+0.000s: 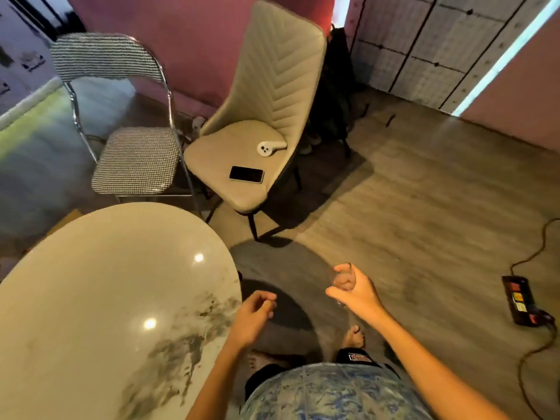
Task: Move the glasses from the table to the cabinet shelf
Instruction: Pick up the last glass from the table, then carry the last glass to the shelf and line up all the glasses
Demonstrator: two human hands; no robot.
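My right hand is wrapped around a clear drinking glass, held over the floor to the right of the table. The glass is see-through and partly hidden by my fingers. My left hand hovers just past the table's right edge, its fingers loosely curled with nothing in them. The round marble-look table fills the lower left; no other glass shows on the part of its top that I can see. No cabinet or shelf is in view.
A beige padded chair stands beyond the table with a phone and a white controller on its seat. A houndstooth folding chair stands left of it. A power strip with cables lies on the wooden floor at right.
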